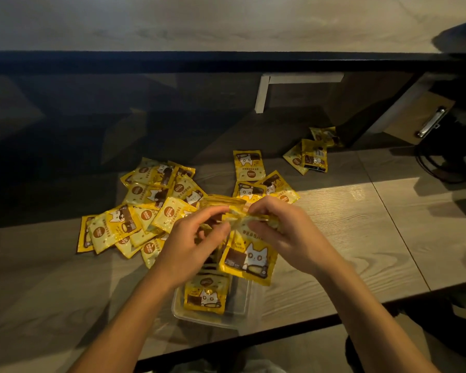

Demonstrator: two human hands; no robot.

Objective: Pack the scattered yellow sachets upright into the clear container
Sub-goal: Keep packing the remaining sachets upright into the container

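The clear container (244,309) stands near the table's front edge with several yellow sachets upright inside; the frontmost one (205,293) faces me. Above it, my right hand (285,232) pinches the top edge of a yellow cat-print sachet (249,258) that hangs over the container's right side. My left hand (193,239) pinches the same top edge from the left. A pile of yellow sachets (145,208) lies to the left of my hands. Three more sachets (256,179) lie just behind my hands. A small group of sachets (311,154) lies far right.
The wooden table (361,238) has a dark front edge close to me. Behind it runs a dark glass partition (119,117). A clipboard (420,117) and black cables (441,168) lie at the far right.
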